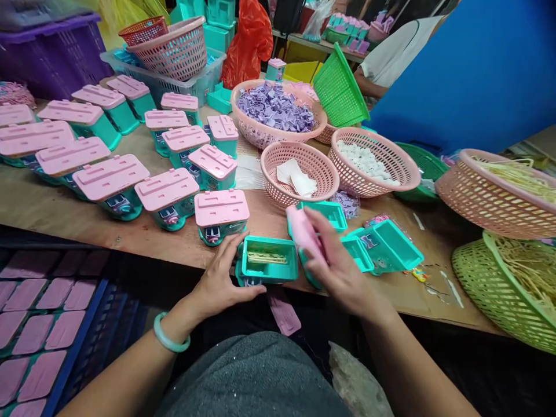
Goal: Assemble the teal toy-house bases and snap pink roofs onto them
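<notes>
Taking the open teal box [270, 259] at the near desk [52, 214] edge as landmark: left of it stand rows of finished boxes with pink lids [221, 215]. The left hand [221, 278] cups the box's left end, fingers curled on its wall. Just right of it, the right hand [334, 263] pinches a pink lid [303, 231], tilted. Both parts look like light, stiff, smooth moulded plastic, probably best held by the side walls and lid edges. Beyond the box, a pink basket [299, 174] holds paper slips.
</notes>
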### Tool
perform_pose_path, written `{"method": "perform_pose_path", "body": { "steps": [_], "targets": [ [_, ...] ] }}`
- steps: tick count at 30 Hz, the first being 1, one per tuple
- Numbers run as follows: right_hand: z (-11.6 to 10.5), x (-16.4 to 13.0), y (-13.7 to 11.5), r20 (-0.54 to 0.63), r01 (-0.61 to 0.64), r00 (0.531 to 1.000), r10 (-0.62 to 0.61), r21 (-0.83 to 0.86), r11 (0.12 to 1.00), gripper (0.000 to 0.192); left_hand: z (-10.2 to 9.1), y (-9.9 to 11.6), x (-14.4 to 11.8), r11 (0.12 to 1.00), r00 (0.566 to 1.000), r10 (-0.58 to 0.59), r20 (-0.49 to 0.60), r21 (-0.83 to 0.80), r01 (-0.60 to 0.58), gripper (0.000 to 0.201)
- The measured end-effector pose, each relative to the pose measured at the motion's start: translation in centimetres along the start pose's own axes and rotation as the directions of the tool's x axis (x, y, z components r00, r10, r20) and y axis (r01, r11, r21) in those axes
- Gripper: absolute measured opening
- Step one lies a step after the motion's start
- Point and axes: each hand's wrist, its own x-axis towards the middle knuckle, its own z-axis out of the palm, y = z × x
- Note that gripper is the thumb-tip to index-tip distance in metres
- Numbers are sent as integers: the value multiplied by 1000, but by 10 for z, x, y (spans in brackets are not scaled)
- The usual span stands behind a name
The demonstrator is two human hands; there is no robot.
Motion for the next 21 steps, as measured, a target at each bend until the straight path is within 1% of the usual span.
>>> {"method": "perform_pose_path", "body": {
  "steps": [2, 4, 6, 9, 10, 11, 13, 16, 19, 21],
  "targets": [
    [8, 1, -1, 130, 145, 984, -118, -221, 964, 75, 0, -1, 2, 1000, 1000, -24, 6, -19, 24, 99],
    [19, 2, 2, 221, 243, 960, -174, -341, 908, 81, -2, -2, 3, 999, 999, -26, 21, -31, 27, 102],
    [28, 2, 6, 255, 274, 950, -180, -401, 874, 87, -5, -3, 3, 999, 998, -24, 56, -34, 26, 108],
    [35, 1, 10, 258, 269, 952, -163, -458, 847, 90, -6, -4, 1, 999, 992, -20, 121, -35, 25, 119],
    [37, 1, 10, 259, 266, 953, -156, -474, 839, 90, -5, -4, -1, 999, 991, -21, 133, -34, 26, 119],
    [38, 1, 10, 261, 263, 954, -149, -490, 831, 89, -3, -3, -2, 999, 990, -26, 135, -28, 30, 115],
    [41, 1, 6, 257, 254, 957, -135, -521, 815, 85, 3, -1, -5, 999, 992, -43, 120, -3, 44, 100],
    [45, 2, 0, 238, 232, 965, -114, -558, 797, 82, 13, 5, -7, 997, 996, -73, 59, 24, 71, 79],
    [49, 5, -4, 232, 217, 968, -99, -568, 794, 83, 20, 9, -6, 994, 993, -113, -17, -8, 113, 63],
    [52, 6, -4, 217, 206, 971, -96, -568, 797, 83, 23, 10, -3, 991, 990, -128, -50, -42, 126, 58]
  ]
}}
